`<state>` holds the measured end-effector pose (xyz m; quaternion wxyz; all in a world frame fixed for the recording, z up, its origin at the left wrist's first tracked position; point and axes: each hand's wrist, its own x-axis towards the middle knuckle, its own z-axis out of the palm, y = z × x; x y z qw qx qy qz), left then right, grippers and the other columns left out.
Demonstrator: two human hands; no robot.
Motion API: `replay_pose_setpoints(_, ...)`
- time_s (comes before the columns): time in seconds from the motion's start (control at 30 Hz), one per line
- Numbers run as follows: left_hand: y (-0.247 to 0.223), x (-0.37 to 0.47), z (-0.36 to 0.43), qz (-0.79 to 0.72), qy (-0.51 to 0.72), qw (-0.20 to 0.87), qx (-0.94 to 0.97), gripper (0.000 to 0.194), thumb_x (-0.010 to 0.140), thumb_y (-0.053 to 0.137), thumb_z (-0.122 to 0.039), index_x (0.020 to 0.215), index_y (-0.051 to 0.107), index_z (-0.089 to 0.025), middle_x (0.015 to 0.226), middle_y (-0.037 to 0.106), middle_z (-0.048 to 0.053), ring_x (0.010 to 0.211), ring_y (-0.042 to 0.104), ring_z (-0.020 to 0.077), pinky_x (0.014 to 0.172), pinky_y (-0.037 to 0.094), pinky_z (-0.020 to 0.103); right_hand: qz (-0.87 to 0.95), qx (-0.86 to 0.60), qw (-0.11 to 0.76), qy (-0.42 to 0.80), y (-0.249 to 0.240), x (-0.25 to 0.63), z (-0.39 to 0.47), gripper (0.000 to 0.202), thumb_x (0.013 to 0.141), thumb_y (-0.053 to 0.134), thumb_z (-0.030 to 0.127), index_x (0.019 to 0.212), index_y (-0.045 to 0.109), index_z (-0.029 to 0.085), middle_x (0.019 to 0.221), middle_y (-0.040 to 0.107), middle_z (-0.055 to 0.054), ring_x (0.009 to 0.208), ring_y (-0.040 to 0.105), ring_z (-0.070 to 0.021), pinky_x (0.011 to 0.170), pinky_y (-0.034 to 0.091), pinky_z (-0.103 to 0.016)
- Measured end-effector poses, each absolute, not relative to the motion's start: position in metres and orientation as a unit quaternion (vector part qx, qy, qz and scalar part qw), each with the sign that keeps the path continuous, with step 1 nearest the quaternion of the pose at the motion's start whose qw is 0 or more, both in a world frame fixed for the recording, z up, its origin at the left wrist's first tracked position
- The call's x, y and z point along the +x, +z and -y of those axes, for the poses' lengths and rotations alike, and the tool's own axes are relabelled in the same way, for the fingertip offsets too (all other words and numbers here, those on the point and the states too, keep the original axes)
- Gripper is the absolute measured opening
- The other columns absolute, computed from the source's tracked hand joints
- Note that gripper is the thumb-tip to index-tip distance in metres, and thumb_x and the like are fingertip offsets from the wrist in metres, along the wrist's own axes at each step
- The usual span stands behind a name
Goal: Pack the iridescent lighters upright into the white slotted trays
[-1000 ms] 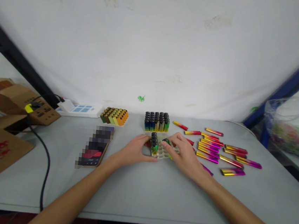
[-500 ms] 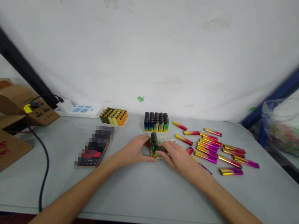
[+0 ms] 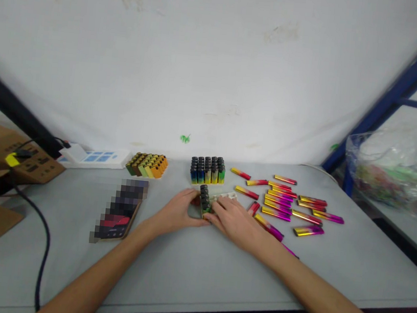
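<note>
A row of upright lighters (image 3: 203, 195) with black tops and green-yellow bodies stands in a pale tray (image 3: 231, 196). My left hand (image 3: 177, 210) wraps around the left end of this tray, thumb at the near side and fingers at the far side. My right hand (image 3: 232, 219) is closed over the tray just right of the row, fingertips pressed on a lighter (image 3: 207, 208) at its near end. The right hand covers much of the tray. To the right lie several loose lighters (image 3: 276, 206) in shiny yellow, red and purple.
Behind my hands stands a block of black-topped lighters (image 3: 207, 171). Left of it is a block of yellow and green ones (image 3: 147, 165). A phone (image 3: 120, 212), a power strip (image 3: 101, 158), a black cable (image 3: 43, 239) and cardboard boxes (image 3: 34, 164) are at the left; a plastic bag (image 3: 384, 168) is at the right.
The lighter in my right fingers has moved left against the row, and that hand has followed it. My left hand keeps its place at the tray. The camera view has shifted slightly.
</note>
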<state>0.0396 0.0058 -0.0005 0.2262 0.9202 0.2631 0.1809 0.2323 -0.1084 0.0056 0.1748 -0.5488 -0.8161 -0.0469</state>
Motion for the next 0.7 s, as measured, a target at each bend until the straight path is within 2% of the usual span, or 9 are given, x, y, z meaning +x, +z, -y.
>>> replay_pose_setpoints(0.27,0.001,0.041,-0.005,-0.261,0.190,0.236,0.917,0.044,0.073,0.082,-0.047,0.101,0.063,-0.019,0.101,0.070,0.008,0.090,0.066,0.0279,0.083,0.053,0.039,0.817,-0.544,0.187,-0.037,0.010,0.235,0.116,0.024,0.104,0.057,0.039,0.105,0.064,0.016,0.102,0.068,-0.012,0.099,0.066,-0.0291,0.091,0.054,-0.044)
replay_pose_setpoints(0.43,0.001,0.038,-0.006,-0.266,0.189,0.240,0.914,0.047,0.072,0.083,-0.046,0.103,0.063,-0.017,0.101,0.070,0.009,0.090,0.066,0.0278,0.081,0.053,0.038,0.816,-0.532,0.227,-0.023,0.015,0.241,0.131,0.020,0.106,0.052,0.032,0.100,0.065,0.017,0.097,0.068,-0.010,0.095,0.065,-0.0262,0.089,0.053,-0.041)
replay_pose_setpoints(0.6,0.005,0.035,-0.005,-0.275,0.165,0.245,0.915,0.044,0.071,0.082,-0.045,0.098,0.062,-0.017,0.099,0.069,0.008,0.087,0.065,0.0269,0.078,0.052,0.036,0.760,-0.589,0.274,-0.004,0.015,0.289,0.157,0.016,0.105,0.051,0.025,0.101,0.065,0.019,0.096,0.067,-0.009,0.090,0.065,-0.0246,0.083,0.054,-0.039)
replay_pose_setpoints(0.7,0.007,0.035,-0.005,-0.280,0.159,0.241,0.915,0.042,0.071,0.082,-0.046,0.094,0.061,-0.018,0.097,0.069,0.008,0.086,0.065,0.0267,0.079,0.052,0.036,0.725,-0.631,0.277,0.009,0.013,0.325,0.181,0.015,0.105,0.052,0.028,0.104,0.066,0.022,0.103,0.069,-0.009,0.096,0.067,-0.0241,0.087,0.055,-0.039)
